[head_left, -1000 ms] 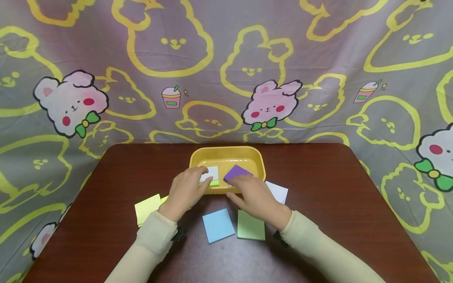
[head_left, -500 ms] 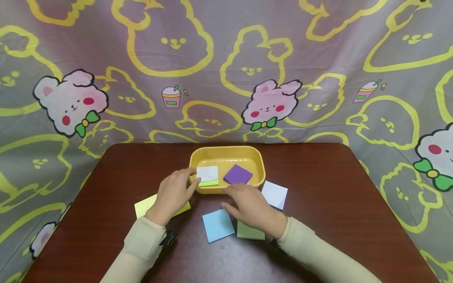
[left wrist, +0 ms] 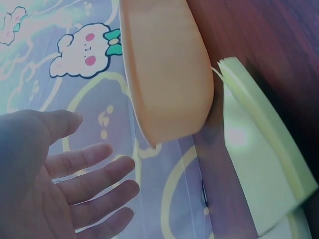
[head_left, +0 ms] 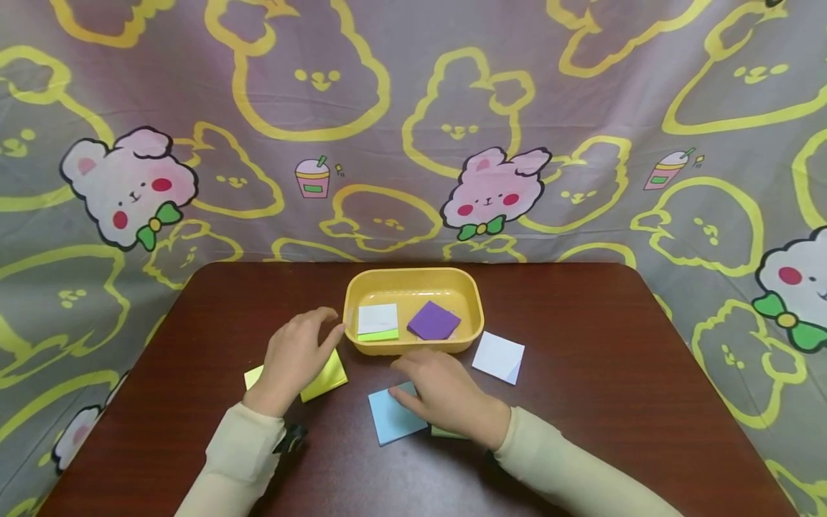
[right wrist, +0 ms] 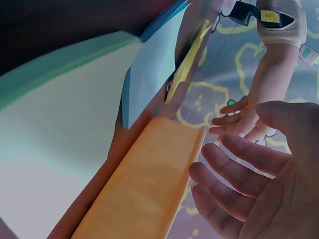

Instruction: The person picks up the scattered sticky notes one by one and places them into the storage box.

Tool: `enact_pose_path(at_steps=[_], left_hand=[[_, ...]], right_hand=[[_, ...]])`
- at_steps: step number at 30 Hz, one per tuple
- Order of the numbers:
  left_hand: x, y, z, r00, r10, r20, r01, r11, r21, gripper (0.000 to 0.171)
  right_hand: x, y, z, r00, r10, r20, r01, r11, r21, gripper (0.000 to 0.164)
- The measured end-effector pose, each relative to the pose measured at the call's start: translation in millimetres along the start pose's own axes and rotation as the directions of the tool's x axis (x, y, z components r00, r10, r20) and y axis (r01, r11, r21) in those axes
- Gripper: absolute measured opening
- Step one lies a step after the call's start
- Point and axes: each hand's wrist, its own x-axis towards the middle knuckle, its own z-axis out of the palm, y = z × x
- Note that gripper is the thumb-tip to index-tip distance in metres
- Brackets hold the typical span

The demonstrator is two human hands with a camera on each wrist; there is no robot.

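My left hand (head_left: 292, 362) hovers over two yellow sticky note pads (head_left: 327, 378), its fingers relaxed and nothing in them. In the left wrist view its fingers (left wrist: 97, 186) spread apart beside the tray's end. My right hand (head_left: 446, 398), also holding nothing, is over the light blue sticky note pad (head_left: 384, 416) and the green sticky note pad (head_left: 446, 433), which it mostly covers in the head view. A yellow tray (head_left: 413, 347) holds a white pad with a bright green strip (head_left: 377, 319) and a purple sticky note pad (head_left: 434, 321).
Right of the tray lies a white sticky note pad (head_left: 500, 357) on the brown table (head_left: 581, 373). A patterned cloth (head_left: 388, 108) hangs behind the table and along its sides.
Both hands have drawn back from the tray toward the near side, the left one also going left. The white and purple pads in the tray are now uncovered.
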Motion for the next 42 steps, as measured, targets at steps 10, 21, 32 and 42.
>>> enact_pose_path(at_steps=[10,21,32,42], left_hand=[[-7.7,-18.8,-0.4,0.999,-0.036,0.024,0.036,0.999,0.005,0.037],[-16.6,-41.9,-1.0,0.991,-0.097,0.094,0.095,0.995,0.030,0.041],[-26.0,-64.0,-7.1,0.944,-0.193,0.266,0.175,0.980,0.092,0.061],[-32.4,-71.0,-14.1,0.882,-0.243,0.405,0.198,0.969,0.148,0.079]], right_hand=[[4.0,-6.8,10.2,0.999,-0.037,-0.012,0.037,0.999,-0.005,0.040],[12.2,-6.8,23.1,0.999,-0.034,0.014,0.034,0.999,-0.019,0.038],[17.4,-7.2,32.0,0.999,-0.021,0.049,0.023,0.999,-0.025,0.036],[19.4,-8.5,34.1,0.997,-0.024,0.073,0.026,0.999,-0.029,0.036]])
